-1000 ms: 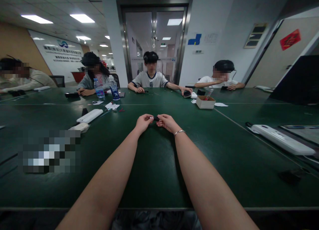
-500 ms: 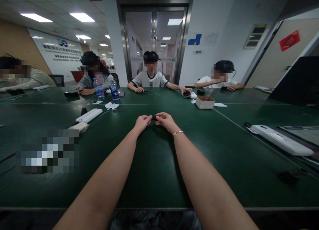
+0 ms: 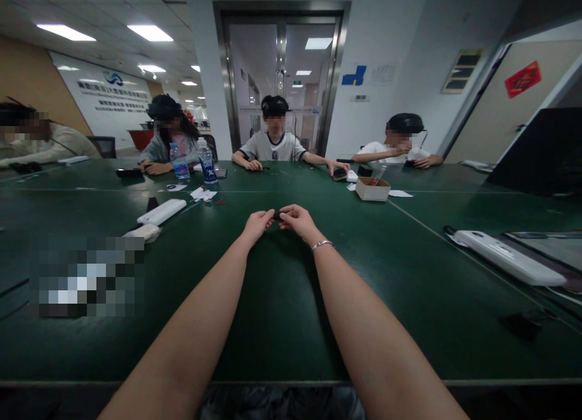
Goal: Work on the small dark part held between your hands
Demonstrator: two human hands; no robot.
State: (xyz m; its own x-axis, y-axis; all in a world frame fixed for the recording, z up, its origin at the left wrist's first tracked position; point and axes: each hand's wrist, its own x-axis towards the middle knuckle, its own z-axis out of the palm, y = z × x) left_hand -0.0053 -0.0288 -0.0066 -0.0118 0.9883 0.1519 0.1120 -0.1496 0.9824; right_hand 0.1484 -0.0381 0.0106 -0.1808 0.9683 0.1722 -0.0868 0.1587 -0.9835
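Note:
Between my two hands is a small black object (image 3: 277, 216), partly covered by my fingers, so its kind does not show. My left hand (image 3: 259, 226) pinches its left end between thumb and fingertips. At the other end, the thumb and fingers of my right hand (image 3: 297, 222) close on it; a silver bracelet (image 3: 322, 244) circles that wrist. Both forearms reach forward over the green table (image 3: 282, 311), with the hands held near its middle.
Left of my hands lie a white power strip (image 3: 162, 212), paper scraps (image 3: 203, 194) and two bottles (image 3: 208, 162). To the right are a small box (image 3: 373, 190), another white strip (image 3: 509, 256) and a black binder clip (image 3: 527, 323). Several people sit across the table.
My hands have shifted very slightly left in the picture, along with a small shift of the whole view. Both still grip the small black object.

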